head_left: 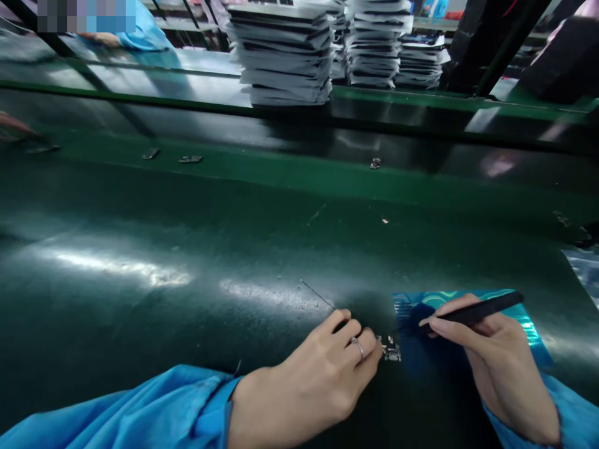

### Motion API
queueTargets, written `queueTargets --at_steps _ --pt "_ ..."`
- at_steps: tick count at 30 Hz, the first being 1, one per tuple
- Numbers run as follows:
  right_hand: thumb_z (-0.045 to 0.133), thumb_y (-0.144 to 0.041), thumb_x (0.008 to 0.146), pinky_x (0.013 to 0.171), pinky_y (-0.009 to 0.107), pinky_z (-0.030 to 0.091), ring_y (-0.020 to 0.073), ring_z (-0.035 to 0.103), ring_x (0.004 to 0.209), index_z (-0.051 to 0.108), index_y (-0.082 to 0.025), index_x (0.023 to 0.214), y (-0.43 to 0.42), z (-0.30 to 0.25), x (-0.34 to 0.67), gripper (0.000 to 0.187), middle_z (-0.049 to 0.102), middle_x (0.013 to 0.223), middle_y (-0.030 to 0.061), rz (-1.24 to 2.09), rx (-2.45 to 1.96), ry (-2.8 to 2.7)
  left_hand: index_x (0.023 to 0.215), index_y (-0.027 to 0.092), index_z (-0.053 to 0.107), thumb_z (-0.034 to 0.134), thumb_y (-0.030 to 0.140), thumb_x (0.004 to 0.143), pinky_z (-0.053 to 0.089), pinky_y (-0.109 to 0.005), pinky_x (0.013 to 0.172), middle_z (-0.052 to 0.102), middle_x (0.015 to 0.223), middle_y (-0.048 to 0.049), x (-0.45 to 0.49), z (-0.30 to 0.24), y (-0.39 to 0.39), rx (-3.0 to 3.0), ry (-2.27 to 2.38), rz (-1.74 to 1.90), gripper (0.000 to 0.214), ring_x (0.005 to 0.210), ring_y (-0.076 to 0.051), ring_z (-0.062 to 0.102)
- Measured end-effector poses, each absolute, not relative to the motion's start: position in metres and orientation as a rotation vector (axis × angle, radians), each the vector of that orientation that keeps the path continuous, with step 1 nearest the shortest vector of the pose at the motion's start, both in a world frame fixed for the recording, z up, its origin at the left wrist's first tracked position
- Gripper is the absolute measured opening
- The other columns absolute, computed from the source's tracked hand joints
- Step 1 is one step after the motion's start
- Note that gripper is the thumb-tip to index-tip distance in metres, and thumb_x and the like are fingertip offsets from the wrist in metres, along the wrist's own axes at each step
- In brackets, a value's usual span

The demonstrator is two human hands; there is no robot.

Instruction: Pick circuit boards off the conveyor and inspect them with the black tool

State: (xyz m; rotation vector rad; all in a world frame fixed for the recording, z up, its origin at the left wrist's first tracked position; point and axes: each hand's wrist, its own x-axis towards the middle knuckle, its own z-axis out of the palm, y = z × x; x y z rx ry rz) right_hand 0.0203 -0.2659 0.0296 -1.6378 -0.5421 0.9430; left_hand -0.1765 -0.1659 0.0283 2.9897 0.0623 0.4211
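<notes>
My left hand (322,374) rests on the dark green bench (187,249) with its fingers curled, a ring on one finger. Its fingertips press a small circuit part (390,350) against the surface. My right hand (491,362) is closed on black tweezers (472,310), whose tip points left toward that part. Under the right hand lies a shiny blue sheet (528,330). Both arms wear blue sleeves.
Stacks of white trays (285,56) stand at the back beyond a conveyor strip (281,134). Small parts (189,159) lie along the green ledge, another (375,163) farther right. A person in blue (140,31) is at the far left. A foil bag edge (584,268) lies right.
</notes>
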Motion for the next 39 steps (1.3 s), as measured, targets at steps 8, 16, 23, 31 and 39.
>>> queueTargets --at_steps 8,16,23,31,39 --pt "0.077 -0.032 0.062 0.056 0.022 0.044 0.0163 0.058 0.068 0.069 -0.023 0.065 -0.267 0.038 -0.011 0.013 0.064 0.069 -0.0011 1.022 -1.706 -0.545 0.118 0.009 0.057 0.028 0.009 0.09 0.042 -0.042 0.096 0.061 0.108 -0.0114 -0.188 0.035 -0.17 3.098 -0.005 0.391 0.04 0.098 -0.023 0.053" --pt "0.076 -0.034 0.063 0.059 0.026 0.049 0.022 0.062 0.073 0.071 -0.023 0.068 -0.269 0.037 -0.014 0.013 0.067 0.071 0.003 1.021 -1.804 -0.634 0.116 0.008 0.059 0.04 0.023 0.091 0.048 -0.042 0.09 0.062 0.111 -0.0143 -0.189 0.04 -0.176 3.119 -0.012 0.336 0.034 0.096 -0.025 0.058" --pt "0.077 -0.036 0.065 0.061 0.023 0.05 0.0206 0.062 0.076 0.071 -0.024 0.069 -0.273 0.037 -0.011 0.014 0.066 0.075 0.0019 1.034 -1.829 -0.651 0.117 0.01 0.059 0.038 0.015 0.088 0.046 -0.043 0.092 0.06 0.113 -0.0139 -0.189 0.039 -0.176 3.168 -0.047 0.337 0.036 0.098 -0.026 0.057" --pt "0.076 -0.032 0.069 0.064 0.02 0.053 0.0179 0.061 0.077 0.072 -0.027 0.071 -0.274 0.037 -0.011 0.006 0.065 0.076 -0.0004 0.998 -1.797 -0.73 0.119 0.007 0.057 0.034 0.012 0.09 0.043 -0.044 0.094 0.06 0.113 -0.0154 -0.189 0.041 -0.173 3.185 -0.106 0.372 0.037 0.099 -0.028 0.057" --pt "0.077 -0.031 0.067 0.061 0.016 0.052 0.0161 0.062 0.077 0.072 -0.029 0.07 -0.273 0.039 -0.012 0.006 0.065 0.076 -0.0019 1.014 -1.795 -0.678 0.118 0.006 0.057 0.032 0.011 0.09 0.041 -0.046 0.096 0.059 0.113 -0.0167 -0.191 0.04 -0.174 3.182 -0.11 0.371 0.038 0.1 -0.029 0.056"
